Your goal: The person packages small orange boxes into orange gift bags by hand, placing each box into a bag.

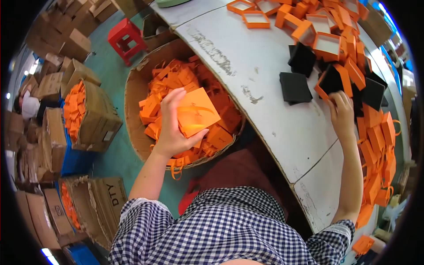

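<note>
My left hand (171, 126) grips a small orange gift box (198, 110) with an orange ribbon across it, held above a large round cardboard bin (137, 132) filled with similar orange boxes. On the table at the right, my right hand (341, 106) has its fingers closed on the edge of an open orange box tray (324, 90). A black square insert shows at that tray. Several black square pads (295, 87) lie beside it on the white table (265, 101).
Orange box frames (327, 45) pile up at the table's far end. More ribboned orange boxes (375, 154) heap along the right. A red stool (126, 39) stands behind the bin. Cardboard cartons (95, 117) with orange boxes line the left floor. A person (31, 106) is at far left.
</note>
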`<control>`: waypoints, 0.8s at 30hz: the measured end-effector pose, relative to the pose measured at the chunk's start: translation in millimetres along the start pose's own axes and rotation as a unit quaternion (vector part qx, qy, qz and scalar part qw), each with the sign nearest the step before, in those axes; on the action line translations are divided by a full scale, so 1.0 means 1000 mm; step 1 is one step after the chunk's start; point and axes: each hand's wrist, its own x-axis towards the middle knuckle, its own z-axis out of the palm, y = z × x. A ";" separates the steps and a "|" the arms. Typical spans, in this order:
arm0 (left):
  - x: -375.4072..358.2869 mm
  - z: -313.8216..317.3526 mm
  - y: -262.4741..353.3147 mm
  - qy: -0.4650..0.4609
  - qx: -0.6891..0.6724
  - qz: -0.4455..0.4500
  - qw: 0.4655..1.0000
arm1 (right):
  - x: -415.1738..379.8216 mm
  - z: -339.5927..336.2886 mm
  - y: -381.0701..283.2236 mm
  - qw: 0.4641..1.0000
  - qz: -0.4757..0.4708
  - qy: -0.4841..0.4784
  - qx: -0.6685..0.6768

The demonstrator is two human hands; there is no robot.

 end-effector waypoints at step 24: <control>0.059 0.209 0.148 -0.138 -0.125 0.322 0.928 | -0.163 -0.089 -0.110 0.977 0.169 0.019 0.129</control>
